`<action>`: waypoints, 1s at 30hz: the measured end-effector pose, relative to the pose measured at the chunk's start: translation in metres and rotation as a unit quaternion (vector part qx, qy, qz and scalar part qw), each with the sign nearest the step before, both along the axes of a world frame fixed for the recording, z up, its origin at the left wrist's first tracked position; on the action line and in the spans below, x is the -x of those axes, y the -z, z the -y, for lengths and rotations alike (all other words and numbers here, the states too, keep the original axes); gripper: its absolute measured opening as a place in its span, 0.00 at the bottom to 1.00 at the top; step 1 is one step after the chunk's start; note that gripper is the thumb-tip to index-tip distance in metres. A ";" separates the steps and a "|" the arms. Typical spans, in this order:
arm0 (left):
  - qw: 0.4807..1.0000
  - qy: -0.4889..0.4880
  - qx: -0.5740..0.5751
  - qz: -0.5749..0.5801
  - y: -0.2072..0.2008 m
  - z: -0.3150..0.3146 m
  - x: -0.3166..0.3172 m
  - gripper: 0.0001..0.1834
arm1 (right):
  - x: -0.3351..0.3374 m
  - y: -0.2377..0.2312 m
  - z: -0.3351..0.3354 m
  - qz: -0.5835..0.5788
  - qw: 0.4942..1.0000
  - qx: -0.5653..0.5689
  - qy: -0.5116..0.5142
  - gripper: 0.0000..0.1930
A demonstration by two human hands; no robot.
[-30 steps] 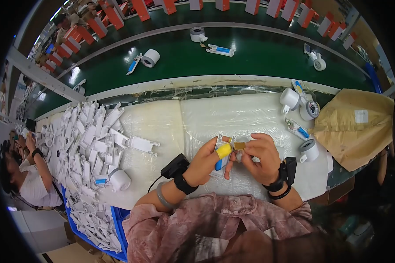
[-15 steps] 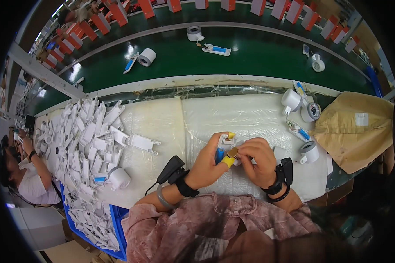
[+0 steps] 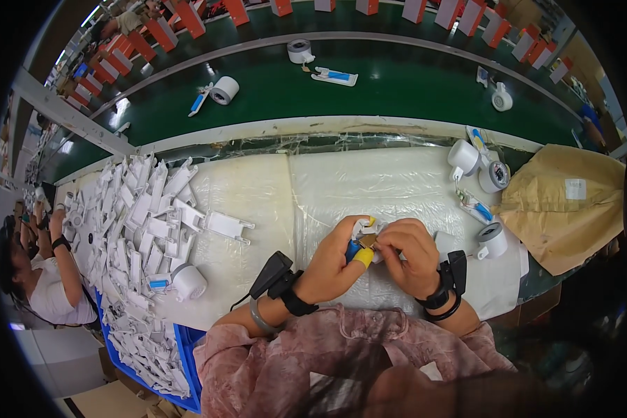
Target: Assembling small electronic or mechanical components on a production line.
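Note:
My left hand (image 3: 329,259), with yellow covers on thumb and one finger, is closed round a small white plastic housing (image 3: 359,228). A blue cylinder, probably a battery, (image 3: 352,251) shows inside the grip, and a brownish-gold flat piece, perhaps a circuit board, (image 3: 368,241) lies at the housing's edge. Right beside it, my right hand (image 3: 412,256) has thumb and fingertips pinched together against that piece. What sits between those right fingertips is hidden. Both hands are above the film-covered table (image 3: 251,202), close to my body.
Loose white plastic shells (image 3: 139,223) are heaped at left, above a blue bin (image 3: 188,369) of more. White round-headed units (image 3: 492,240) stand at right beside a brown paper bag (image 3: 564,209). A green conveyor (image 3: 397,76) carries similar units. Another person (image 3: 56,279) works at far left.
The units on the conveyor have shifted slightly to the left. The housing in my left hand has tilted a little, and less of the blue cylinder shows. My right hand stays pinched beside it.

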State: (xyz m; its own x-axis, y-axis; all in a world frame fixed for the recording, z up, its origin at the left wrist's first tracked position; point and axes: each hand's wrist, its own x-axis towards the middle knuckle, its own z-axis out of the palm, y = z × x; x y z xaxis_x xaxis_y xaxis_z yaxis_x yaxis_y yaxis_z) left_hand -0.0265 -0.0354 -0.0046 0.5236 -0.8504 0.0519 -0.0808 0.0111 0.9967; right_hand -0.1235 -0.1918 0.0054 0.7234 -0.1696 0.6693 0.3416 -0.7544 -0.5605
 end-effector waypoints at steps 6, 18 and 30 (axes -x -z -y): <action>1.000 -0.007 0.008 0.015 -0.001 -0.001 0.001 0.25 | 0.000 0.002 -0.001 -0.005 1.000 -0.004 0.000 0.12; 0.999 -0.017 0.022 0.046 -0.002 0.002 0.001 0.21 | 0.002 0.001 -0.002 -0.009 1.000 0.003 0.008 0.14; 0.995 -0.046 0.021 0.082 0.004 0.004 0.004 0.17 | 0.002 0.003 -0.002 -0.012 1.000 0.012 0.013 0.13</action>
